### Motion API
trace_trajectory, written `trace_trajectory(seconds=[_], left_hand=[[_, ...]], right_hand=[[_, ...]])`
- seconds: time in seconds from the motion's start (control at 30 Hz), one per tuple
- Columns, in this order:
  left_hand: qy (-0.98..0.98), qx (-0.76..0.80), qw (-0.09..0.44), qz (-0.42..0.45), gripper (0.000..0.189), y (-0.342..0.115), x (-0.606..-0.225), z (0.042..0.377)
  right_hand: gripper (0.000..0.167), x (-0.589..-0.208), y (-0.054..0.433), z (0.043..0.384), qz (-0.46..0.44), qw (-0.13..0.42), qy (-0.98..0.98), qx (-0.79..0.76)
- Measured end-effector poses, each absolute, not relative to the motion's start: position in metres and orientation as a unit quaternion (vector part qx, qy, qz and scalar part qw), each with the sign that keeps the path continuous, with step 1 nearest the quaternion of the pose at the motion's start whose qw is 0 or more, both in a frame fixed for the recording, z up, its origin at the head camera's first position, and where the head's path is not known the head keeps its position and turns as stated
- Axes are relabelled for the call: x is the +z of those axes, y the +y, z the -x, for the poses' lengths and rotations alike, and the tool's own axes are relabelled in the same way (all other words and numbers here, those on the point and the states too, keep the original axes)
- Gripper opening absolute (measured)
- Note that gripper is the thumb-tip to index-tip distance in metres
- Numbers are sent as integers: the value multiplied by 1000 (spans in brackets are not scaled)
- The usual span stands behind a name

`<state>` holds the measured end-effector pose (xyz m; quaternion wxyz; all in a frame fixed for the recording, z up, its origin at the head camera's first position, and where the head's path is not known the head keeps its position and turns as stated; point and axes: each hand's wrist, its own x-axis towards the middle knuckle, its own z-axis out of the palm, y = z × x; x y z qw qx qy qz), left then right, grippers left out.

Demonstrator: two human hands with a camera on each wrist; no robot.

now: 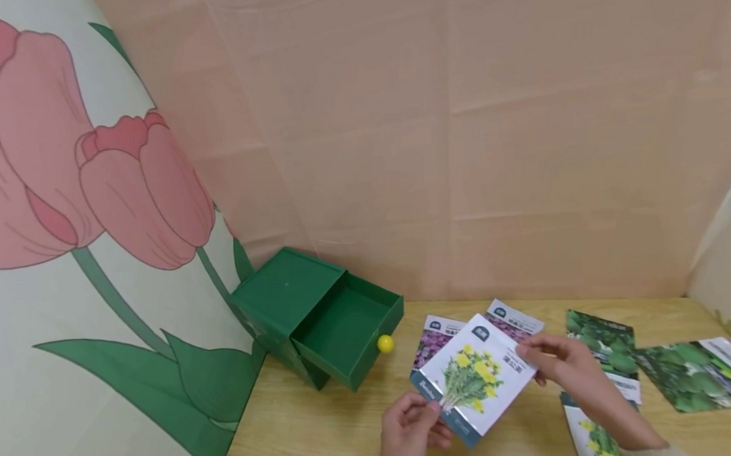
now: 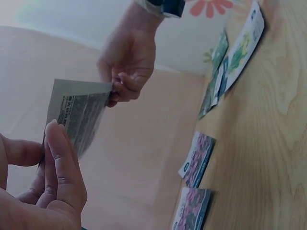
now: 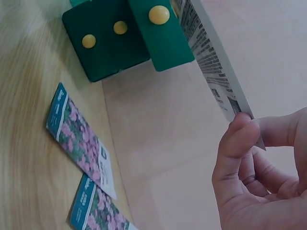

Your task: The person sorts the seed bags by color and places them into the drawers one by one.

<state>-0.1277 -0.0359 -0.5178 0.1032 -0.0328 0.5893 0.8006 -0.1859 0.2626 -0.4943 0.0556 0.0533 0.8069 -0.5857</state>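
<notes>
A white seed packet (image 1: 479, 376) with yellow flowers and a blue lower band is held up over the table, tilted, by both hands. My left hand (image 1: 411, 430) pinches its lower left edge between thumb and fingers. At the upper right edge, my right hand (image 1: 567, 362) pinches it. Printed text covers the packet's back, as the left wrist view shows. Behind it lie two purple-pink flower packets (image 3: 79, 139), partly hidden in the head view. To the left stands a green drawer box (image 1: 288, 289) whose top drawer (image 1: 348, 324) is pulled out, with a yellow knob (image 1: 385, 343).
On the right of the wooden table (image 1: 313, 427) lie a green-leaf packet (image 1: 600, 343), another green packet (image 1: 696, 373) turned sideways, and a second yellow-flower packet (image 1: 588, 426) partly behind my right forearm. A pink cloth wall (image 1: 460, 149) closes off the back, a tulip-print panel (image 1: 130, 299) the left.
</notes>
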Motion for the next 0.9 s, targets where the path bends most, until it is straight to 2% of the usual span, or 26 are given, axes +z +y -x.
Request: trace_trajectory(seconds=[0.27,0.5,0.73,0.9], left_hand=[[584,809,62,12,23,-42,-506,126],[590,805,58,26,15,-50,-494,127],[578,814,13,-57,36,-59,-490,131],[575,816,7,-60,37,-65,-487,133]], right_hand=[[34,-483,253,196,-16,40,787,-615],[28,-475,244,201,3,44,772,-634],[25,-466,237,208,4,53,762,-645],[25,-460,233,209,23,59,763,-643]])
